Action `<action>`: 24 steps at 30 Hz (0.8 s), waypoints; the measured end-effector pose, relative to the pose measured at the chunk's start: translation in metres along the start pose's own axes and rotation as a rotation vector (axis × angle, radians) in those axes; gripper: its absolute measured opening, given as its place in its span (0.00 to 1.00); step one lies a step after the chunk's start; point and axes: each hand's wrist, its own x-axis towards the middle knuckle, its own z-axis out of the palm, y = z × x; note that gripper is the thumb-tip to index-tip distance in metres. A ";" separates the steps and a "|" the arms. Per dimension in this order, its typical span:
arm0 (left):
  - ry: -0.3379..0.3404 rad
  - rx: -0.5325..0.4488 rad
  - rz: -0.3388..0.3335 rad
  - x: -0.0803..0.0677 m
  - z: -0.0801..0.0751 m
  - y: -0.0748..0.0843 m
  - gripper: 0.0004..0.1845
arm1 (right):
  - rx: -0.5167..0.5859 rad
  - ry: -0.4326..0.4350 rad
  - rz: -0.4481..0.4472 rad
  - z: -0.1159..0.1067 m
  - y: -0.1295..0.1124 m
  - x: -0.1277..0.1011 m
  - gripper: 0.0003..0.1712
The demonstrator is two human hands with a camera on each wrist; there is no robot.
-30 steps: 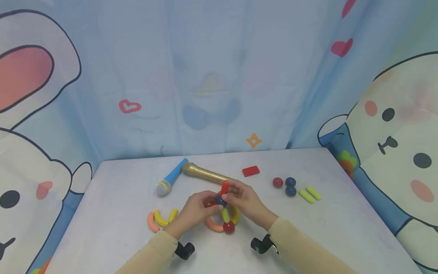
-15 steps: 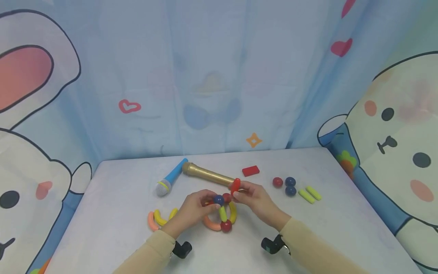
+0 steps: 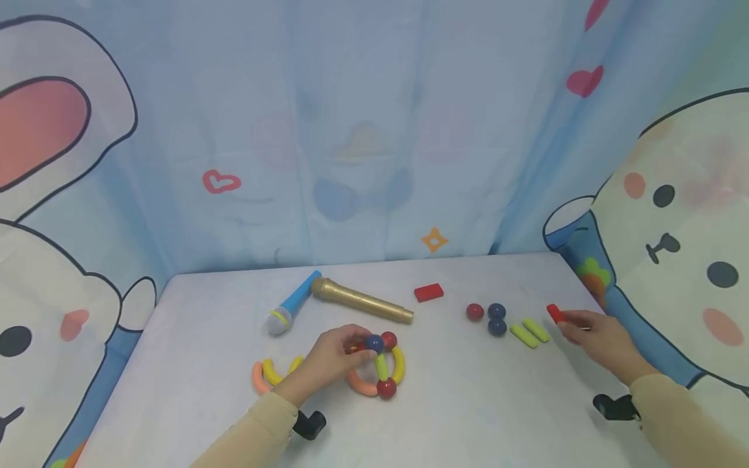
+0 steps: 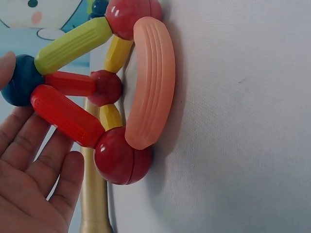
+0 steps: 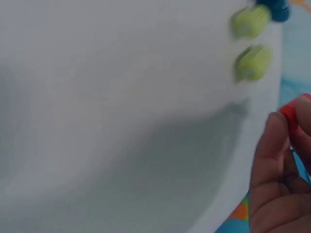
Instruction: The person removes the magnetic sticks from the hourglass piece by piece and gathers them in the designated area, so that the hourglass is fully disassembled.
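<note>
My left hand point(image 3: 322, 364) pinches the blue ball point(image 4: 22, 81) at the top of a frame of magnetic rods and balls. From that ball a green rod point(image 4: 73, 44) and two red rods slope down to three red balls. A salmon curved rod point(image 4: 154, 82) and yellow curved rods point(image 3: 400, 364) join the red balls around the base, on the table. My right hand point(image 3: 603, 344), far to the right, pinches a loose red rod point(image 3: 553, 312) between thumb and fingers, raised over the table beside two green rods point(image 3: 529, 333).
A gold microphone point(image 3: 363, 303) and a blue toy microphone point(image 3: 292, 305) lie behind the frame. A red block point(image 3: 429, 292) lies at the back. Loose blue balls point(image 3: 497, 319) and a red ball point(image 3: 474, 312) sit to the right. Curved yellow and salmon rods point(image 3: 261, 378) lie left.
My right hand has pulled the red rod away from the frame and carried it far right, past the green rods. My left hand stays on the blue ball, nearly still.
</note>
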 end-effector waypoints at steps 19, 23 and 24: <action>-0.008 -0.023 0.030 -0.002 0.000 -0.001 0.16 | 0.013 -0.061 0.065 0.015 0.044 0.016 0.41; -0.011 -0.018 0.035 -0.001 0.000 -0.001 0.16 | 0.026 -0.054 0.066 0.016 0.045 0.014 0.41; -0.013 -0.018 0.037 0.000 0.000 -0.001 0.16 | 0.028 -0.053 0.063 0.015 0.045 0.014 0.41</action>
